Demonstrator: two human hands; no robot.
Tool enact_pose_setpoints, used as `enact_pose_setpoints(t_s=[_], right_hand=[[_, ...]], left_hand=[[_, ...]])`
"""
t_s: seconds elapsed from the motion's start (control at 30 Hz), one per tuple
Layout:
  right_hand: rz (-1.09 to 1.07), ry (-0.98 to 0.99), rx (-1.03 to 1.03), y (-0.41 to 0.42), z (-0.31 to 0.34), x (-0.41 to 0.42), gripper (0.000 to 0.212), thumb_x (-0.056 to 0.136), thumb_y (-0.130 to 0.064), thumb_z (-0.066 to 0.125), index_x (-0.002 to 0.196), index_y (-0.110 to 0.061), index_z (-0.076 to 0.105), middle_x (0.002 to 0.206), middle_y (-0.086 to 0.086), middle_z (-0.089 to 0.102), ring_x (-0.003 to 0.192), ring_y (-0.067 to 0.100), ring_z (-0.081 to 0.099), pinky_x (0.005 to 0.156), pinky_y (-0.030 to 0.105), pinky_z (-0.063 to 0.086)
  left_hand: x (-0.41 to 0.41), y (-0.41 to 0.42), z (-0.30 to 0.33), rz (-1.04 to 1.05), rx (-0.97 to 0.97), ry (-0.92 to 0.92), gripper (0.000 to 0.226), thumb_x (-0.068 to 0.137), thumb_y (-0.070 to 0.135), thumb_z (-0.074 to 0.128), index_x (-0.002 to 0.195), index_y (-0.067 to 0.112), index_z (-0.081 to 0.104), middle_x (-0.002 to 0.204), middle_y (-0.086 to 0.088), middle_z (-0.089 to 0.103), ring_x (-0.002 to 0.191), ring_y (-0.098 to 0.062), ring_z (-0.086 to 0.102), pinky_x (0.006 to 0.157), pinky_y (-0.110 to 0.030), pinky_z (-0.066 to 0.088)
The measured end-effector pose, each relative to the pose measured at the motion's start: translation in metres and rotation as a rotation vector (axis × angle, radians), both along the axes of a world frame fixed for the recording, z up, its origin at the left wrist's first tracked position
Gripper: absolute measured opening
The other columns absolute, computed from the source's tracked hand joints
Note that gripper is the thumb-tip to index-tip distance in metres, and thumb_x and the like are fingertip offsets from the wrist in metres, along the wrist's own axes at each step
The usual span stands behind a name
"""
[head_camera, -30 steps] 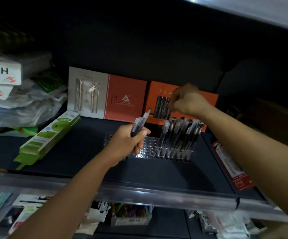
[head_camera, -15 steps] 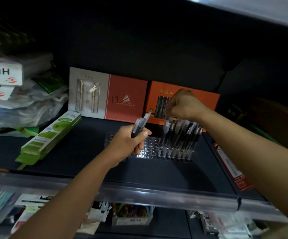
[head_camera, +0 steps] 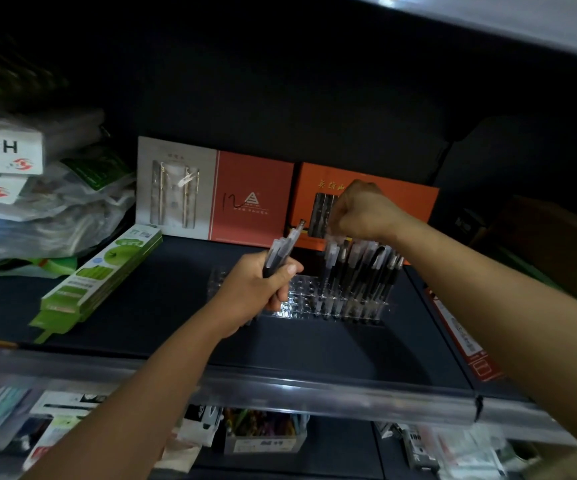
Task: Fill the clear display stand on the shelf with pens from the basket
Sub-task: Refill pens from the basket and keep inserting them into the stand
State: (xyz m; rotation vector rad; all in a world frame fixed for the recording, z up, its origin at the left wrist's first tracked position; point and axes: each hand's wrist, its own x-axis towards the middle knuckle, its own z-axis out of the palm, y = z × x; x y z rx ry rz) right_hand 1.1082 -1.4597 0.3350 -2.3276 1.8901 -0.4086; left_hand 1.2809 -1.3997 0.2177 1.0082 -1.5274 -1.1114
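Currently, left hand grips a bundle of slim clear-capped pens; right hand is curled above the transparent perforated stand; its contents cannot be told.

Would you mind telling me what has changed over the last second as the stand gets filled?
The right hand has come down slightly over the pens standing in the clear stand, apparently seating one; its fingers are hidden. The left hand still grips its bundle of pens in place. The stand and boxes have not moved.

I see a green box lying left, two red boxes upright at the back, and plastic bags piled far left.
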Motion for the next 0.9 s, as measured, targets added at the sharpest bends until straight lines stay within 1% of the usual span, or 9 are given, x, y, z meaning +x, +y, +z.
enact_pose_setpoints(t_s=[0.13, 0.27, 0.37, 0.43, 0.57, 0.67, 0.73, 0.83, 0.9], right_hand=[[0.017, 0.005, 0.007, 0.002, 0.002, 0.000, 0.007, 0.080, -0.007, 0.071, 0.084, -0.009, 0.076, 0.093, 0.006, 0.073, 0.088, 0.016, 0.068, 0.076, 0.027, 0.057], [0.027, -0.045, 0.009, 0.005, 0.009, -0.002, 0.007, 0.079, -0.005, 0.070, 0.081, -0.008, 0.076, 0.091, 0.008, 0.074, 0.087, 0.022, 0.070, 0.078, 0.035, 0.060], [0.065, -0.119, -0.018, 0.012, 0.019, -0.003, 0.005, 0.080, -0.010, 0.073, 0.084, -0.008, 0.075, 0.092, 0.005, 0.073, 0.086, 0.015, 0.068, 0.076, 0.024, 0.055], [0.134, -0.175, -0.045, 0.022, 0.027, -0.002, 0.006, 0.082, -0.013, 0.073, 0.086, -0.009, 0.075, 0.090, 0.001, 0.073, 0.081, 0.007, 0.065, 0.071, 0.017, 0.051], [0.407, -0.250, -0.004, 0.048, 0.039, 0.002, 0.012, 0.081, -0.010, 0.075, 0.093, -0.011, 0.075, 0.084, 0.000, 0.071, 0.072, 0.002, 0.062, 0.073, 0.019, 0.052], [0.535, -0.176, 0.003, 0.059, 0.038, 0.007, 0.019, 0.078, -0.011, 0.078, 0.097, -0.013, 0.075, 0.088, 0.005, 0.068, 0.071, 0.005, 0.059, 0.068, 0.019, 0.050], [0.569, -0.131, -0.037, 0.063, 0.036, 0.011, 0.017, 0.078, -0.013, 0.078, 0.094, -0.012, 0.075, 0.087, 0.005, 0.067, 0.073, 0.009, 0.059, 0.069, 0.021, 0.049], [0.613, -0.119, -0.035, 0.068, 0.037, 0.014, 0.007, 0.081, -0.013, 0.076, 0.085, -0.008, 0.074, 0.082, 0.003, 0.068, 0.070, 0.006, 0.059, 0.065, 0.019, 0.048], [0.594, -0.129, -0.027, 0.068, 0.038, 0.013, 0.007, 0.083, -0.015, 0.073, 0.082, -0.008, 0.073, 0.080, 0.002, 0.070, 0.071, 0.008, 0.063, 0.067, 0.021, 0.051]], left_hand=[[-0.001, 0.000, 0.001, -0.009, 0.007, 0.016, 0.013, 0.096, 0.018, 0.053, 0.099, 0.015, 0.066, 0.057, 0.000, 0.057, 0.049, -0.012, 0.052, 0.051, -0.021, 0.046], [-0.001, 0.002, 0.005, -0.011, -0.010, 0.002, 0.014, 0.096, 0.018, 0.053, 0.100, 0.013, 0.066, 0.058, -0.001, 0.057, 0.050, -0.012, 0.053, 0.051, -0.021, 0.046], [-0.001, 0.004, 0.009, -0.012, -0.022, -0.006, 0.016, 0.097, 0.018, 0.052, 0.103, 0.011, 0.065, 0.058, -0.001, 0.057, 0.050, -0.012, 0.053, 0.052, -0.022, 0.047], [-0.001, 0.006, 0.011, -0.013, -0.037, -0.012, 0.016, 0.097, 0.018, 0.051, 0.102, 0.013, 0.065, 0.057, 0.000, 0.057, 0.049, -0.012, 0.053, 0.053, -0.023, 0.047], [-0.004, 0.011, 0.015, -0.022, -0.047, -0.013, 0.017, 0.098, 0.019, 0.050, 0.102, 0.015, 0.066, 0.056, 0.002, 0.057, 0.048, -0.011, 0.052, 0.051, -0.023, 0.045], [-0.008, 0.016, 0.021, -0.031, -0.045, -0.020, 0.017, 0.098, 0.020, 0.050, 0.103, 0.014, 0.065, 0.058, -0.001, 0.056, 0.048, -0.012, 0.052, 0.050, -0.022, 0.045], [-0.010, 0.020, 0.025, -0.039, -0.051, -0.021, 0.018, 0.098, 0.020, 0.050, 0.104, 0.012, 0.064, 0.058, -0.002, 0.055, 0.047, -0.012, 0.052, 0.049, -0.022, 0.045], [-0.010, 0.023, 0.028, -0.040, -0.048, -0.012, 0.018, 0.097, 0.020, 0.051, 0.105, 0.010, 0.064, 0.058, -0.002, 0.055, 0.046, -0.011, 0.050, 0.049, -0.022, 0.044], [-0.007, 0.025, 0.030, -0.032, -0.041, -0.015, 0.017, 0.096, 0.021, 0.053, 0.104, 0.010, 0.064, 0.057, -0.001, 0.055, 0.046, -0.011, 0.050, 0.048, -0.022, 0.044]])
